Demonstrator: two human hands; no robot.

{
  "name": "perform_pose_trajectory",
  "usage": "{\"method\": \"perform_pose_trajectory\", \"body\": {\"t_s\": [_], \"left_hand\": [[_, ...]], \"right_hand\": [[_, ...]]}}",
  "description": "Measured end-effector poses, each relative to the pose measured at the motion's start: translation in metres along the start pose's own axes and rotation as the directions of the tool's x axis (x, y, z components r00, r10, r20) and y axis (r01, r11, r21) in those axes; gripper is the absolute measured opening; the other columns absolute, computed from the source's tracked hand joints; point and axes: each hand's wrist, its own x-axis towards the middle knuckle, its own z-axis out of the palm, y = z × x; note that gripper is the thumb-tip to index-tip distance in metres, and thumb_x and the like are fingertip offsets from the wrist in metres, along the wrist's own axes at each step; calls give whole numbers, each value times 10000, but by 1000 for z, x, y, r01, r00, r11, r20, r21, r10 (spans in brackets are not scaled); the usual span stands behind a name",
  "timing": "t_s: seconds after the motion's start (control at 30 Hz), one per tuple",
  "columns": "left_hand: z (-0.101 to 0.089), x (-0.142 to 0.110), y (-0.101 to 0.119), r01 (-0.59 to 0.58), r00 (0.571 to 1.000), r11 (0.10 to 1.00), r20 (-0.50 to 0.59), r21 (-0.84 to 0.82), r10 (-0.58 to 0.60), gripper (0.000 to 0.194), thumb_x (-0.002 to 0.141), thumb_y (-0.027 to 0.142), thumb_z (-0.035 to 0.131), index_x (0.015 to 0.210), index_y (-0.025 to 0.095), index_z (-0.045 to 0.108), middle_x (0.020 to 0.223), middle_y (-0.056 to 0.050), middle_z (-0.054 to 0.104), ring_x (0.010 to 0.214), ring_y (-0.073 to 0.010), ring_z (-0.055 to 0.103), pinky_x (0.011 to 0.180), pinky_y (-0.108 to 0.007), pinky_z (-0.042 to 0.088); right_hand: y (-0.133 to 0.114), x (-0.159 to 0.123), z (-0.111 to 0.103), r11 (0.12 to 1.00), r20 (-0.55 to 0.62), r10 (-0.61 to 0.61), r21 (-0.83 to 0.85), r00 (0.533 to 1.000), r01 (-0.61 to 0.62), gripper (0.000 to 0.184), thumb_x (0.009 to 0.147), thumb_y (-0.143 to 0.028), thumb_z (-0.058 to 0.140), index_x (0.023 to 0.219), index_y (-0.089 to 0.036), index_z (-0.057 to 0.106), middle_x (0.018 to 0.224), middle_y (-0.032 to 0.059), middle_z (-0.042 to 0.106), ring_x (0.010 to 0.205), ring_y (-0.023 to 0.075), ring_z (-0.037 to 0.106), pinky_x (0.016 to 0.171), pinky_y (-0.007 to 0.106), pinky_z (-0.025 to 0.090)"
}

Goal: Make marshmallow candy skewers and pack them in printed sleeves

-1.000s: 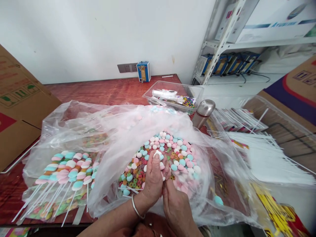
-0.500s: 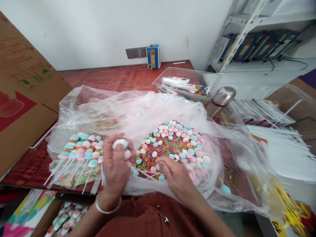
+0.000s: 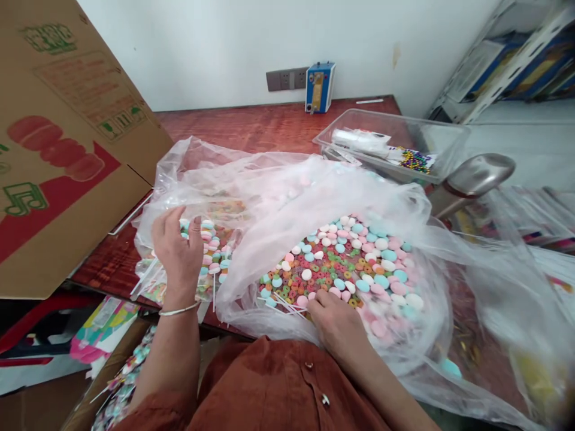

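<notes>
My left hand is open, thumb and fingers apart, over the left pile of pink, blue and white marshmallow sticks. Part of that pile is hidden behind the hand. My right hand is closed, its curled fingertips down at the near edge of the loose marshmallows, beside several thin white sticks. What those fingers hold, if anything, is hidden. Small coloured rings lie among the marshmallows, all inside a spread clear plastic bag.
A big cardboard box stands at left. Behind the bag are a clear plastic bin with beads and a white roll, and a blue device. A metal flask leans at right. Below the table edge, a box holds wrapped sweets.
My left hand has moved left and opened; the marshmallows it held are no longer in its fingers. My right hand stays by the white sticks, its fingers more curled. The view has swung left.
</notes>
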Motion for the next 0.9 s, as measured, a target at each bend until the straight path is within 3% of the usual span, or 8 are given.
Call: {"method": "perform_pose_trajectory", "body": {"t_s": [0.13,0.27,0.37,0.47,0.67,0.77,0.83,0.9], "left_hand": [[-25,-9,59,10,999,947,-47,-320,-27,166,890,211,576,1016,191,682,965,-87,695,934,-227,631,880,-384,480],[-24,-33,108,33,954,779,253,-626,163,135,848,171,617,935,220,709,809,-35,706,742,-172,637,748,-300,493],[-13,-50,132,283,825,662,528,-694,200,162,859,218,604,946,240,738,834,-55,717,762,-186,637,728,-288,481],[-4,-61,142,479,710,573,677,-666,193,152,844,271,625,907,255,762,838,-68,713,800,-211,631,762,-300,467],[1,-62,130,543,711,589,701,-598,55,163,829,290,628,908,263,768,854,-58,726,835,-223,634,808,-314,474],[4,-64,132,662,572,540,816,-519,83,207,847,307,613,982,257,760,883,-65,737,817,-220,653,762,-312,495],[6,-69,139,787,432,433,893,-441,124,223,833,333,639,1005,248,750,873,-67,737,786,-212,663,721,-304,506],[9,-74,148,872,360,286,917,-396,171,184,812,345,672,932,230,749,826,-62,727,743,-194,662,689,-286,507]], "right_hand": [[13,-10,-11,983,-87,103,164,991,-87,240,975,-197,438,856,-209,646,922,27,629,789,132,604,646,214,409],[11,-11,-10,991,-86,77,117,993,-66,198,965,-176,462,968,-218,655,1001,44,639,853,152,616,696,233,444],[2,-2,-1,996,-44,4,-86,999,-8,163,899,-111,550,933,-223,664,930,48,653,825,198,609,661,279,430],[-3,2,-5,990,-55,2,-138,998,-9,181,855,-54,567,879,-210,656,881,56,654,779,229,594,625,316,403],[7,-22,-42,958,-161,104,-248,981,-142,208,859,-49,502,858,-222,617,809,58,620,741,237,581,590,322,365],[16,-33,-47,974,-224,168,-113,960,-196,176,930,-144,463,886,-231,610,832,48,629,749,215,609,600,300,385],[20,-38,-45,983,-232,185,52,955,-177,177,974,-226,433,932,-236,605,859,38,640,751,191,624,624,278,415],[23,-41,-42,967,-216,203,200,955,-160,186,990,-261,414,958,-239,596,869,30,646,751,174,631,648,263,440]]}}
